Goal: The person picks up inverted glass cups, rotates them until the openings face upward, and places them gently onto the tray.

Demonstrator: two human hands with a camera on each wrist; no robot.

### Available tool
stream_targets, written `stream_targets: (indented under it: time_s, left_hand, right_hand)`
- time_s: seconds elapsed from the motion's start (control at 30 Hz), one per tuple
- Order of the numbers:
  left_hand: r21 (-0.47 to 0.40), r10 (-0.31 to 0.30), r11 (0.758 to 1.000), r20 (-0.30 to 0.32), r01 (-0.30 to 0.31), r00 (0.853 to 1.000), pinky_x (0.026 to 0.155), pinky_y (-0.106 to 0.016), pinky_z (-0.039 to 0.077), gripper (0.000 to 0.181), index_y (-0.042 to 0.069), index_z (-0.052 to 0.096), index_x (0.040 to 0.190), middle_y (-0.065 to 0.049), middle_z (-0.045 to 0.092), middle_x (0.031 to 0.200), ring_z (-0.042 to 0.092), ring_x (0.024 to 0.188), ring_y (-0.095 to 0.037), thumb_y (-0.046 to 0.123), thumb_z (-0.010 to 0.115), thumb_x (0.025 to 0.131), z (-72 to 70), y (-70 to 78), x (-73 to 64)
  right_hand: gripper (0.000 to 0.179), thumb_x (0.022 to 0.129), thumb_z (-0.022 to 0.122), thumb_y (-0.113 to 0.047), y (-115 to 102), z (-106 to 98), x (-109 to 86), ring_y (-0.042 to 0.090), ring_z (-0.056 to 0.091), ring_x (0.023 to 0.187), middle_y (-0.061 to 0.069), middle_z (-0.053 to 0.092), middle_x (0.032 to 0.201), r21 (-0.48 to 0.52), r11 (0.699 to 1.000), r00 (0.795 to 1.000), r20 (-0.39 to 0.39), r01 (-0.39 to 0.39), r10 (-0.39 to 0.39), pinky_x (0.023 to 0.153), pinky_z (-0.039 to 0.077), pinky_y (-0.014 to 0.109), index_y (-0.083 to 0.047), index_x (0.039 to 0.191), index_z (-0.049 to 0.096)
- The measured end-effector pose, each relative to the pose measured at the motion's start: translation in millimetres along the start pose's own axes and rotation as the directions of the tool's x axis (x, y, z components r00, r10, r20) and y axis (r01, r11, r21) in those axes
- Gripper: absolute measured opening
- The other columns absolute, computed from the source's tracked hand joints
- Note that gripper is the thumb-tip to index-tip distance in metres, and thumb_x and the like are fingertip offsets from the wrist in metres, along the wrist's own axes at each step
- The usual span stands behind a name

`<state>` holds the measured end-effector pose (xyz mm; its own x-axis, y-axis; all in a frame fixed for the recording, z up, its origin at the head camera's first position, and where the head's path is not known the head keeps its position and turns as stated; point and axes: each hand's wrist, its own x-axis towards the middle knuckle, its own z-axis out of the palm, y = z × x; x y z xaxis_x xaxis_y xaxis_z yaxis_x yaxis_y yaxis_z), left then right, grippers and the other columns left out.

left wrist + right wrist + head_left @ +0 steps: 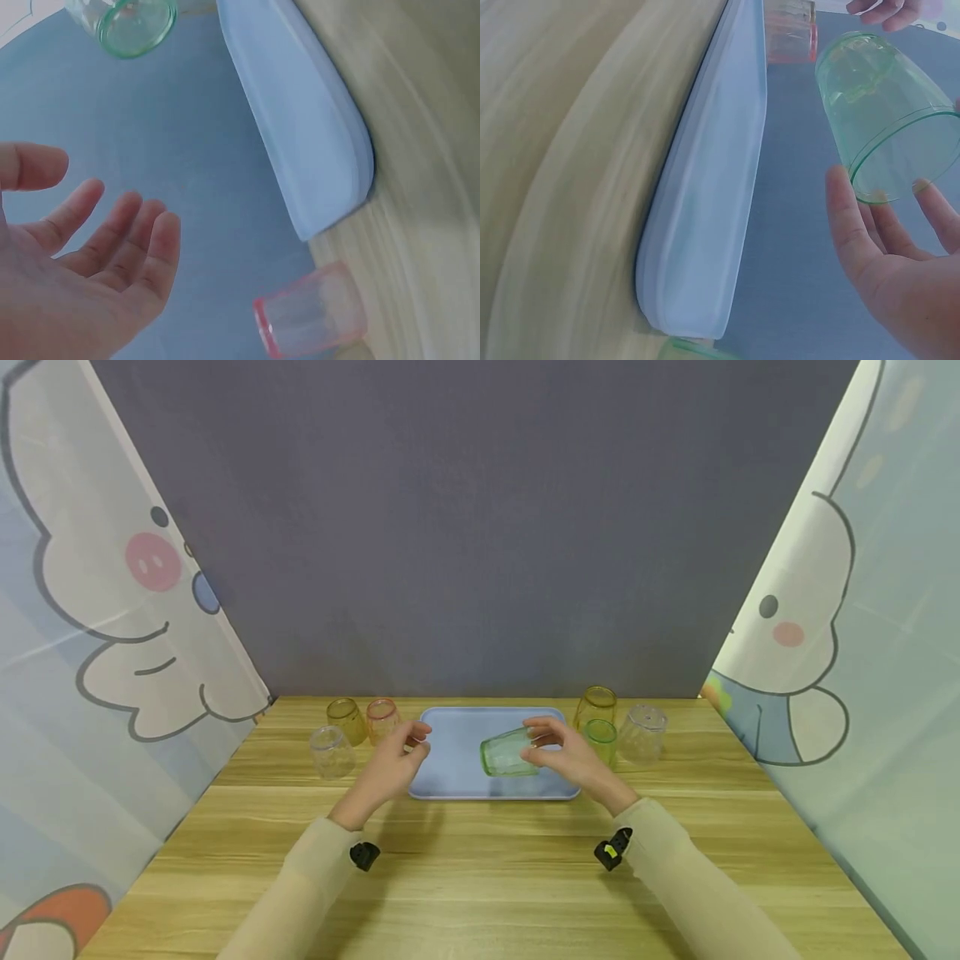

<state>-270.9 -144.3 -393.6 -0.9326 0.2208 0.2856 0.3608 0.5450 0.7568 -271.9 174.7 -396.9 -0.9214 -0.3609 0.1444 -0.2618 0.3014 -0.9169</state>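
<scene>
My right hand (576, 762) holds a clear green glass (506, 753) near one end, fingers and thumb around it. The glass lies tilted nearly on its side in the air, above the light blue tray (444, 781). In the right wrist view, the fingertips sit at the wide green rim of the glass (862, 90), while its other end points away from the palm. My left hand (392, 764) hovers by the tray's left edge, fingers loosely bent and holding nothing. A pink-rimmed glass (311, 315) stands upside down close to it.
Left of the tray are also a yellow glass (346, 722) and a clear glass (332, 753). On the right stand a yellow glass (597, 703), a smaller green glass (602, 742) and a clear glass (643, 735). A grey panel (480, 543) rises behind the wooden table (480, 877).
</scene>
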Motion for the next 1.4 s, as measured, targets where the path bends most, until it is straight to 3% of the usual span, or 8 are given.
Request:
stream_targets:
  time_s: [0.2, 0.33, 0.5, 0.63, 0.9, 1.07, 1.2, 1.4]
  left_hand:
    - [0.098, 0.03, 0.995, -0.045, -0.025, 0.999, 0.093, -0.05, 0.048, 0.029, -0.001, 0.062, 0.124, -0.019, 0.063, 0.121, 0.057, 0.111, -0.034, 0.01, 0.056, 0.098, -10.8, -3.1, 2.7]
    - [0.22, 0.079, 0.974, -0.067, -0.062, 0.995, 0.094, -0.054, 0.046, 0.027, -0.001, 0.063, 0.121, -0.021, 0.06, 0.121, 0.056, 0.112, -0.037, 0.011, 0.056, 0.098, -16.1, -7.0, 3.6]
    - [0.396, 0.183, 0.909, -0.104, -0.128, 0.978, 0.089, -0.057, 0.047, 0.022, -0.001, 0.064, 0.116, -0.021, 0.06, 0.122, 0.058, 0.108, -0.042, 0.01, 0.056, 0.098, -23.9, -11.4, 3.1]
    - [0.498, 0.234, 0.855, -0.123, -0.144, 0.964, 0.081, -0.058, 0.049, 0.022, -0.001, 0.064, 0.114, -0.023, 0.062, 0.119, 0.06, 0.1, -0.045, 0.011, 0.059, 0.096, -29.9, -15.4, 3.5]
    - [0.64, 0.199, 0.764, -0.109, -0.085, 0.974, 0.076, -0.06, 0.049, 0.037, -0.001, 0.063, 0.127, -0.024, 0.061, 0.114, 0.057, 0.098, -0.045, 0.014, 0.059, 0.093, -37.4, -24.8, 4.1]
    - [0.704, 0.179, 0.708, -0.103, -0.056, 0.978, 0.07, -0.059, 0.049, 0.034, -0.001, 0.064, 0.122, -0.024, 0.061, 0.109, 0.058, 0.098, -0.045, 0.015, 0.059, 0.093, -43.7, -25.5, 3.3]
    - [0.726, 0.154, 0.687, -0.095, -0.037, 0.983, 0.071, -0.058, 0.049, 0.033, -0.001, 0.064, 0.12, -0.023, 0.061, 0.109, 0.058, 0.101, -0.044, 0.017, 0.058, 0.093, -48.4, -26.1, 3.3]
    - [0.733, 0.143, 0.68, -0.089, -0.033, 0.986, 0.081, -0.063, 0.048, 0.029, -0.003, 0.064, 0.113, -0.026, 0.06, 0.116, 0.056, 0.108, -0.047, 0.017, 0.059, 0.093, -57.7, -30.7, 4.7]
  right_hand:
    - [0.057, 0.093, 0.075, -0.029, -3, -4, 2.9, 0.033, 0.054, 0.123, 0.015, 0.055, 0.138, -0.054, 0.998, 1.0, -0.025, -0.012, 0.011, 0.094, 0.051, 0.05, -0.017, 0.145, 0.054]
    - [0.058, 0.092, 0.076, -0.032, -6, -7, 4.0, 0.032, 0.055, 0.123, 0.014, 0.056, 0.138, -0.093, 0.995, 0.999, -0.043, -0.026, 0.022, 0.096, 0.049, 0.052, -0.019, 0.144, 0.055]
    - [0.059, 0.091, 0.076, -0.035, -7, -10, 7.4, 0.031, 0.054, 0.125, 0.012, 0.056, 0.139, -0.126, 0.991, 0.999, -0.04, -0.041, 0.036, 0.097, 0.047, 0.054, -0.02, 0.144, 0.054]
    - [0.06, 0.092, 0.074, -0.036, -9, -14, 11.1, 0.033, 0.052, 0.126, 0.013, 0.055, 0.14, -0.155, 0.988, 0.999, -0.025, -0.026, 0.022, 0.096, 0.048, 0.054, -0.019, 0.146, 0.053]
    - [0.061, 0.092, 0.075, -0.037, -16, -16, 12.8, 0.034, 0.052, 0.126, 0.011, 0.055, 0.14, -0.214, 0.977, 1.0, -0.008, -0.005, 0.004, 0.095, 0.048, 0.055, -0.019, 0.146, 0.052]
    - [0.061, 0.093, 0.073, -0.037, -18, -17, 15.1, 0.035, 0.051, 0.127, 0.014, 0.054, 0.142, -0.264, 0.964, 1.0, 0.014, 0.015, -0.012, 0.095, 0.048, 0.055, -0.016, 0.146, 0.052]
    - [0.062, 0.093, 0.073, -0.036, -20, -22, 17.3, 0.035, 0.052, 0.126, 0.016, 0.054, 0.142, -0.322, 0.946, 0.999, 0.021, 0.038, -0.033, 0.095, 0.048, 0.055, -0.012, 0.146, 0.052]
    - [0.061, 0.091, 0.074, -0.035, -26, -26, 21.9, 0.034, 0.053, 0.124, 0.014, 0.056, 0.138, -0.394, 0.917, 0.998, 0.033, 0.062, -0.053, 0.097, 0.046, 0.055, -0.01, 0.143, 0.055]
